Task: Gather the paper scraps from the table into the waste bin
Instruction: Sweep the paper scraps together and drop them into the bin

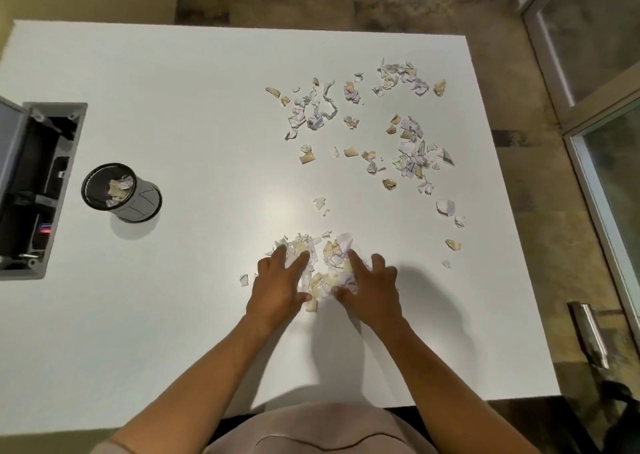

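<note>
My hands rake a pile of scraps.
Left hand (277, 285) and right hand (370, 287), fingers spread, press either side of the pile (323, 263); more scraps (408, 152) lie far right, the bin (121, 194) stands upright far left.

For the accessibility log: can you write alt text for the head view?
Both hands, left hand and right hand, rest with spread fingers on a pile of paper scraps on a white table. More scattered scraps lie far right; a small waste bin holding scraps stands left.
</note>
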Demonstrator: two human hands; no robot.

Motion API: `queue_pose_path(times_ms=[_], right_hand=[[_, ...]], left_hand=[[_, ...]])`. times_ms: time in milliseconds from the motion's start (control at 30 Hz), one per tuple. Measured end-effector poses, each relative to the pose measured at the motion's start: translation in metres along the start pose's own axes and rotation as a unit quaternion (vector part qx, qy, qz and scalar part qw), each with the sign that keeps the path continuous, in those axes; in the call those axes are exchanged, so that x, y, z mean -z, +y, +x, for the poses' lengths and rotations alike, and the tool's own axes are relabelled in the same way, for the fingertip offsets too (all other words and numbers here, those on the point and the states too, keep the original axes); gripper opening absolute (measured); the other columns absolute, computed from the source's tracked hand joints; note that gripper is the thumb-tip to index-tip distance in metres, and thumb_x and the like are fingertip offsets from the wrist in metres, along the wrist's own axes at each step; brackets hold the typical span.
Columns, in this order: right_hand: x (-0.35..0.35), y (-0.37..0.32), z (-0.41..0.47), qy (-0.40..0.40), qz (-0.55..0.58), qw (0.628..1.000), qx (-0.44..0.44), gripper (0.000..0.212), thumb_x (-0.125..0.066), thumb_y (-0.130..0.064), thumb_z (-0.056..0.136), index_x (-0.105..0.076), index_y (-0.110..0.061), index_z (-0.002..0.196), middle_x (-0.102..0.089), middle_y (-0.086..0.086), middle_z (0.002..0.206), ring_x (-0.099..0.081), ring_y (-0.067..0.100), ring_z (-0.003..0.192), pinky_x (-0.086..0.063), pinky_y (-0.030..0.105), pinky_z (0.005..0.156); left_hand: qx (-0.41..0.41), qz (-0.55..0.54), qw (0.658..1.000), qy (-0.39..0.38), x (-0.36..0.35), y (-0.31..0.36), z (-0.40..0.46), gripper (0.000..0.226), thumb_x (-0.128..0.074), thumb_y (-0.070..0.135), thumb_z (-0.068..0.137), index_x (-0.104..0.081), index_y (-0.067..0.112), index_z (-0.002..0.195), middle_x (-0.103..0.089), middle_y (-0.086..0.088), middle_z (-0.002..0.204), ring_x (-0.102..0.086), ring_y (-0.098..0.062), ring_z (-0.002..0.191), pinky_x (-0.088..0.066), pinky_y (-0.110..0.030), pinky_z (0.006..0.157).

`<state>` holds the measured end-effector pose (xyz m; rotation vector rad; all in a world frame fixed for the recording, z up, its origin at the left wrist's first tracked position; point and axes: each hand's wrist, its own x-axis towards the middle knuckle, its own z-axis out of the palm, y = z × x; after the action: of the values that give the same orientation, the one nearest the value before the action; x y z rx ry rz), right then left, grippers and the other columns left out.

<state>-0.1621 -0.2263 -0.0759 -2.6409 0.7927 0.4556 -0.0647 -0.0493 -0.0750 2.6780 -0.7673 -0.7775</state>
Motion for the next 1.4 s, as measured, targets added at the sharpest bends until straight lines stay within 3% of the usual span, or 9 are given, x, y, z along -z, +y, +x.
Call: queue_pose_path(times_ms=[167,333,500,700,867,967,1067,1233,1400], right_hand=[[0.001,-0.031,-0.003,0.090,-0.065,0.989,0.100,0.055,-0.092,-0.022,0.059,-0.072,-0.021,0.110,-0.066,0.012,0.096,-0.060,0.028,0.075,-0.053,0.030,0.055],[0.003,-0.030,-0.003,0.151,0.000,0.980,0.130,0.035,-0.079,0.016,0.053,-0.075,-0.010,0.075,-0.069,0.012,0.077,-0.064,0.031,0.064,-0.052,0.031,0.042],[0.006,-0.016,0.004,0.138,0.167,0.969,0.119,0.017,-0.061,0.014,0.072,-0.073,0.006,0.081,-0.068,0.024,0.082,-0.063,0.040,0.075,-0.050,0.034,0.069],[0.015,-0.010,0.014,0.118,0.378,0.918,-0.010,0.011,-0.074,-0.001,0.080,-0.074,0.001,0.091,-0.073,0.011,0.091,-0.069,0.027,0.087,-0.042,0.003,0.073],[0.020,-0.023,0.017,0.030,0.541,0.832,-0.120,0.018,-0.077,-0.011,0.080,-0.074,-0.006,0.097,-0.074,0.009,0.099,-0.070,0.031,0.096,-0.056,0.046,0.089],[0.027,-0.039,0.016,0.001,0.648,0.750,-0.136,0.020,-0.075,-0.008,0.082,-0.072,-0.003,0.100,-0.073,0.017,0.101,-0.069,0.039,0.097,-0.055,0.049,0.087],[0.037,-0.060,0.014,-0.041,0.696,0.702,-0.148,0.022,-0.075,-0.011,0.082,-0.071,-0.003,0.103,-0.074,0.015,0.104,-0.071,0.030,0.094,-0.056,0.039,0.087],[0.047,-0.110,0.012,-0.083,0.712,0.685,-0.133,0.021,-0.070,-0.010,0.086,-0.070,-0.003,0.106,-0.073,0.008,0.099,-0.068,0.019,0.087,-0.056,0.029,0.083],[0.049,-0.166,0.012,-0.115,0.719,0.675,-0.116,0.014,-0.069,-0.007,0.086,-0.070,-0.006,0.100,-0.072,0.004,0.086,-0.068,0.014,0.078,-0.056,0.020,0.071]], left_hand=[[-0.046,-0.029,0.998,0.040,0.001,0.014,-0.001,0.012,-0.054,0.011,0.086,-0.056,0.018,0.096,-0.047,-0.002,0.110,-0.041,-0.028,0.108,-0.036,-0.027,0.074],[-0.030,-0.076,0.995,0.054,0.010,0.013,-0.001,0.015,-0.048,0.005,0.086,-0.052,0.010,0.073,-0.047,-0.001,0.082,-0.048,-0.026,0.080,-0.040,-0.032,0.063],[0.020,-0.172,0.981,0.085,0.019,0.007,0.002,0.012,-0.060,-0.002,0.080,-0.070,0.004,0.081,-0.068,-0.009,0.085,-0.060,-0.028,0.081,-0.048,-0.036,0.074],[0.121,-0.333,0.931,0.092,0.036,0.002,-0.003,0.018,-0.069,0.004,0.082,-0.076,0.011,0.098,-0.073,0.000,0.083,-0.065,-0.009,0.071,-0.042,-0.002,0.061],[0.137,-0.436,0.882,0.114,0.058,-0.003,-0.014,0.018,-0.069,-0.007,0.080,-0.074,0.005,0.092,-0.070,-0.002,0.074,-0.064,-0.006,0.059,-0.048,-0.007,0.057],[0.133,-0.464,0.867,0.125,0.071,-0.012,-0.017,0.018,-0.073,-0.005,0.079,-0.074,0.011,0.088,-0.068,0.015,0.067,-0.062,0.008,0.054,-0.043,-0.003,0.054],[0.140,-0.484,0.854,0.129,0.085,-0.029,-0.020,0.020,-0.076,-0.001,0.077,-0.075,0.015,0.088,-0.072,0.017,0.070,-0.067,0.004,0.061,-0.048,-0.007,0.060],[0.140,-0.505,0.839,0.145,0.111,-0.060,-0.025,0.027,-0.079,0.004,0.075,-0.076,0.030,0.083,-0.076,0.006,0.087,-0.070,-0.010,0.076,-0.057,-0.026,0.074],[0.137,-0.503,0.835,0.176,0.139,-0.095,-0.030,0.027,-0.080,0.005,0.074,-0.076,0.030,0.083,-0.076,0.006,0.090,-0.067,-0.005,0.071,-0.052,-0.019,0.067]])
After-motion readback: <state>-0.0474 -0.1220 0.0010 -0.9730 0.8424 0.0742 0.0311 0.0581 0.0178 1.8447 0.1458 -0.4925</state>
